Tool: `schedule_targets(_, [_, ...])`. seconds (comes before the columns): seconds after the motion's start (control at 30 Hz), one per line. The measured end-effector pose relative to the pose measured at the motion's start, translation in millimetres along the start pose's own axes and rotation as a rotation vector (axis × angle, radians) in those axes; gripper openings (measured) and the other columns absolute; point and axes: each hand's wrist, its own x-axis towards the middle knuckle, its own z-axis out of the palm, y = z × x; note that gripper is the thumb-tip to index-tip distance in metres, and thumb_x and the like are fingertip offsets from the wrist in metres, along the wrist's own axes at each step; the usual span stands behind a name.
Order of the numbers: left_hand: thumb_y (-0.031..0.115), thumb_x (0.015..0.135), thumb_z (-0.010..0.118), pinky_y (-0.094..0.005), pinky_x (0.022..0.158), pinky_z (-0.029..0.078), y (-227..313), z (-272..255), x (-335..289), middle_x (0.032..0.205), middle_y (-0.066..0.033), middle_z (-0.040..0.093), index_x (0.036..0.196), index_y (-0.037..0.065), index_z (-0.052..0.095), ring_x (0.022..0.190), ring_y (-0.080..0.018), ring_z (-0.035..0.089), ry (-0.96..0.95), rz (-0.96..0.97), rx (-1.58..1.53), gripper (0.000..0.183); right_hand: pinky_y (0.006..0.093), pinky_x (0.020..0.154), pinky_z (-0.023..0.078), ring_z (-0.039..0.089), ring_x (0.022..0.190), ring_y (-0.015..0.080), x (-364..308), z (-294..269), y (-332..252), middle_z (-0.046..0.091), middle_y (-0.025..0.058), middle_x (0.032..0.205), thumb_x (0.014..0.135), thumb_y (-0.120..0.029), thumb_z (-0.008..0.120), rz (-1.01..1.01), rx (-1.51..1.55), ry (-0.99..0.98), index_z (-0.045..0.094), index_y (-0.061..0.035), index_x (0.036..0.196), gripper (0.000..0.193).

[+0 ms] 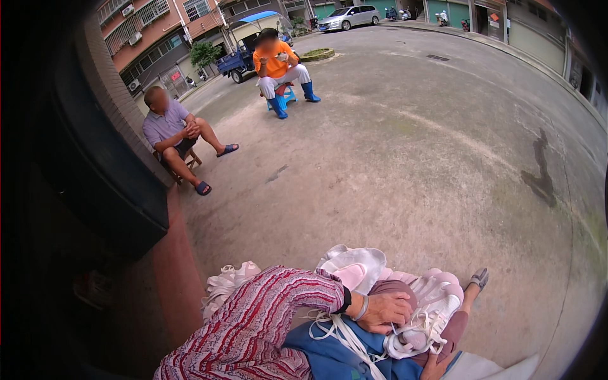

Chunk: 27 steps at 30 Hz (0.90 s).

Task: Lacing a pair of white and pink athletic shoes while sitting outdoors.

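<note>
A pink-and-white shoe (446,303) lies across the person's right thigh, laced side up, apparently because the leg makes a firm rest in easy reach of both hands. The left hand (385,310) crosses over the lap, fingers bent and close together at the shoe's near side; whether they pinch a lace or only steady things, I cannot tell. The right hand (434,367) is partly cut off by the lower edge, its visible fingers near the lace loops — their grip cannot be made out either.

A bundle of loose white laces (348,342) is draped over the blue cloth (307,345) on the lap, probably to keep the strands handy and off the ground. Beyond the left forearm are 2 more groups of footwear: a pale shoe (350,269) ahead of the lap and light pink shoes (221,285) to the left, likely set near for reaching.

Farther out on the concrete (380,183), 2 people sit on low stools — a person in orange (276,63) and a person in purple (166,126).
</note>
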Motion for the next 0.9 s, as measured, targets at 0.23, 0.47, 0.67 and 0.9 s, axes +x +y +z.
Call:
schedule_targets(0.23, [0.015,0.069,0.064,-0.0532,0.105,0.027,-2,1,-2,0.104,-0.0105,0.056,0.094,0.006,0.057,0.112,-0.0312,0.05,0.006,0.0,0.013,0.028,0.0406,0.108,0.027,0.034,0.13,0.0424,0,-5,-14,0.038,0.0311,0.139,0.088,-0.059,0.05,0.106,0.128,-0.14,0.042,0.0039,0.134,0.078])
schedule_targets(0.47, [0.015,0.07,0.064,-0.0527,0.104,0.027,-1,-3,0,0.104,-0.0103,0.057,0.094,0.006,0.057,0.112,-0.0309,0.05,-0.001,-0.002,0.015,0.027,0.0422,0.11,0.023,0.029,0.132,0.0438,3,-1,-3,0.035,0.0308,0.141,0.088,-0.06,0.05,-0.024,-0.013,-0.046,0.043,0.0044,0.134,0.079])
schedule_targets(0.67, [0.015,0.07,0.063,-0.0525,0.105,0.027,1,-4,-1,0.105,-0.0102,0.057,0.095,0.007,0.057,0.113,-0.0309,0.05,-0.012,-0.014,0.016,0.027,0.0421,0.111,0.021,0.028,0.133,0.044,0,-5,-17,0.034,0.0315,0.141,0.086,-0.062,0.05,0.021,0.019,-0.079,0.04,0.0059,0.135,0.085])
schedule_targets(0.9, [0.016,0.07,0.064,-0.0527,0.106,0.026,1,-3,0,0.106,-0.0103,0.057,0.096,0.007,0.057,0.114,-0.0309,0.05,-0.013,-0.012,0.014,0.028,0.0424,0.111,0.021,0.028,0.132,0.0443,-3,-5,-26,0.033,0.0345,0.14,0.085,-0.064,0.052,0.05,0.065,-0.065,0.037,0.009,0.135,0.09])
